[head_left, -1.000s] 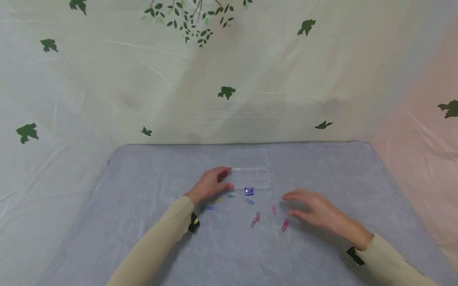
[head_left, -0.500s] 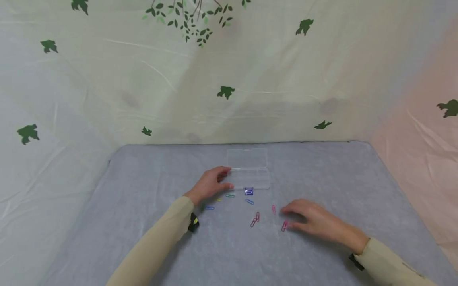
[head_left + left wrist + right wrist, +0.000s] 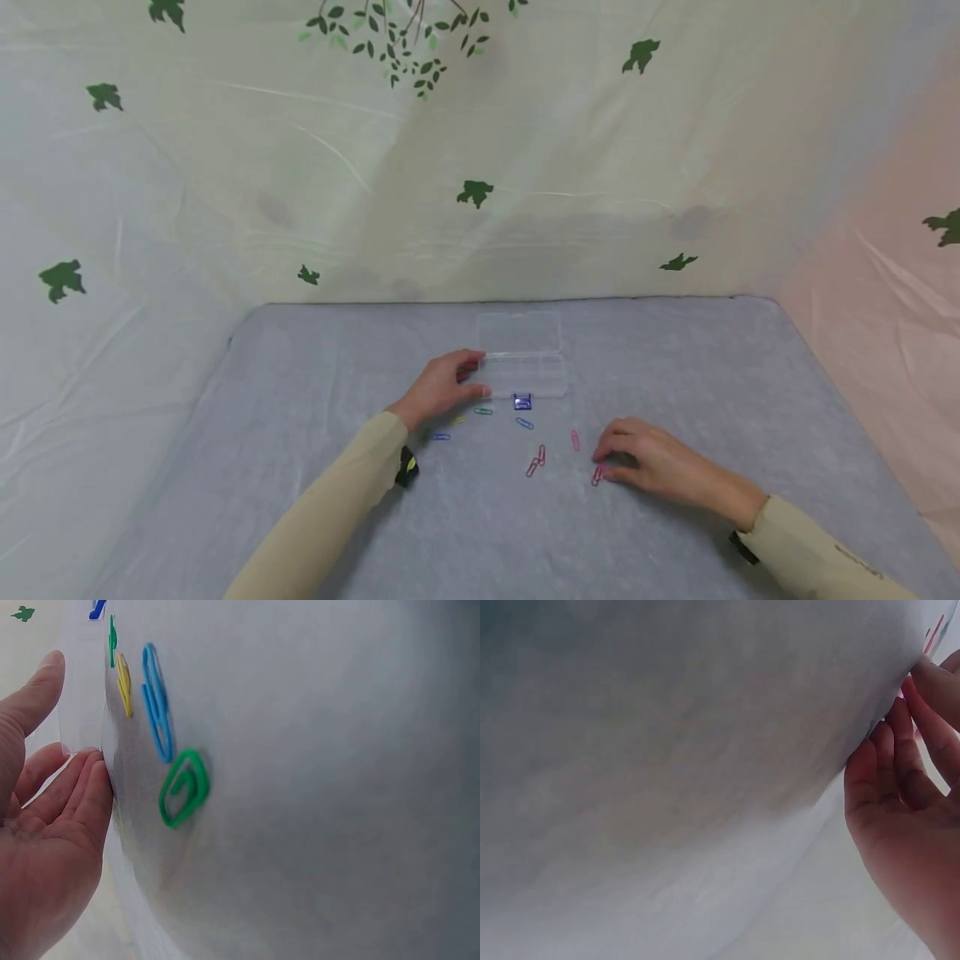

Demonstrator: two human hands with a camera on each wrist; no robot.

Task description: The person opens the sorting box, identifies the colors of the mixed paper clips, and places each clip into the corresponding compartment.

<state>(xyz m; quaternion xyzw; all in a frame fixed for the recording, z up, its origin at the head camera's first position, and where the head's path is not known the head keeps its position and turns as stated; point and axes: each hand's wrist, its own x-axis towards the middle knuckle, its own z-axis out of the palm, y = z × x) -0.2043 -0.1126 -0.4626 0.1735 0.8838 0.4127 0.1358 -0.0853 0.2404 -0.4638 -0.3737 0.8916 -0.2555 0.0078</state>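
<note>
My left hand [image 3: 442, 385] holds the left end of a clear plastic box [image 3: 536, 375], thumb at its front edge and fingers at the hinge side. The box lies with its lid [image 3: 519, 332] folded back. At the right, my right hand [image 3: 656, 462] pinches a pink paper clip [image 3: 597, 476] against the cloth; its thumb and index fingertips nearly meet in the right wrist view. Another pink paper clip [image 3: 575, 440] lies just beyond those fingers. Two red paper clips [image 3: 536, 460] lie left of them.
A blue binder clip [image 3: 522, 402] sits at the box's front edge. Blue [image 3: 157, 705], yellow [image 3: 124, 686] and green paper clips [image 3: 184, 787] lie near the left hand. Grey cloth [image 3: 450, 533] covers the table, and a patterned curtain [image 3: 375, 208] stands behind it.
My right hand has come down to the pink paper clip, and its fingers have drawn in toward the thumb. The left hand and the box have stayed in place.
</note>
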